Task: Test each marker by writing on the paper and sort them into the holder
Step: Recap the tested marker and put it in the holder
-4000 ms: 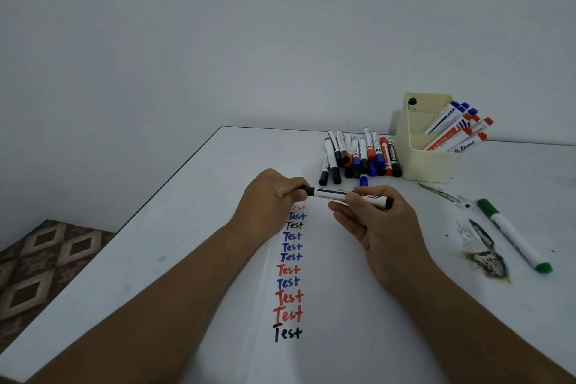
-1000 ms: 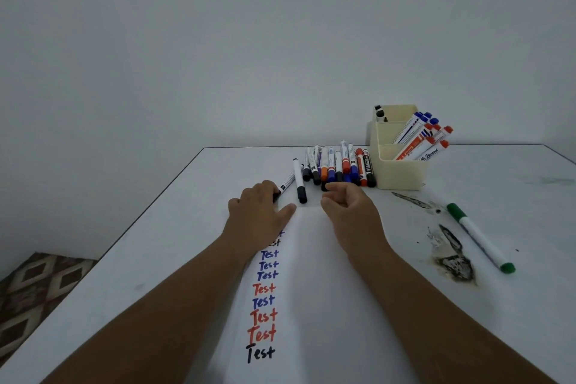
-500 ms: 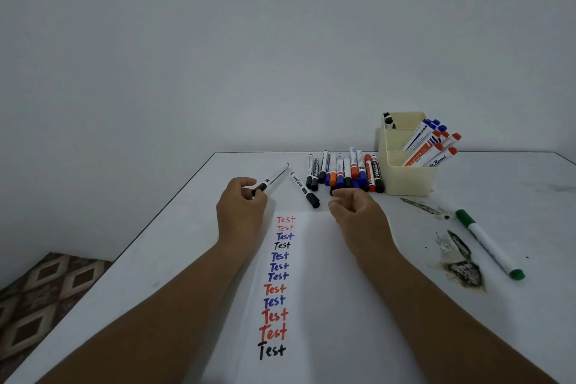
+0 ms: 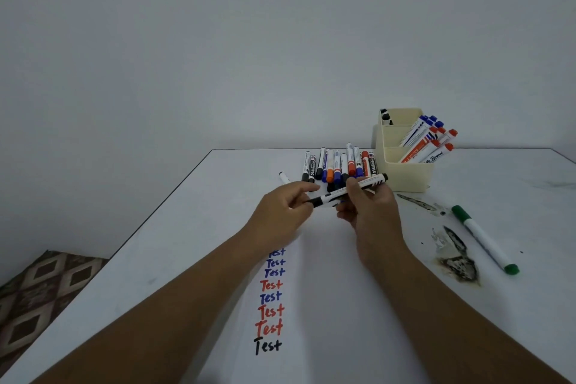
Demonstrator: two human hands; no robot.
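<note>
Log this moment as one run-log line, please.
black marker held in both hands | left hand at cap end | right hand on barrel | above paper

Patterned floor; dark, perhaps burnt stain on table.

Single head-worn wide-angle view, set above the near edge of the surface, facing forward and down. Forearms enter from below; the far wall fills the upper half.

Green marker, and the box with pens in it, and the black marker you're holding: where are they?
green marker (image 4: 484, 238): head view, white barrel
holder (image 4: 405, 176): head view, front wall
black marker (image 4: 371, 181): head view, barrel between both hands
</note>
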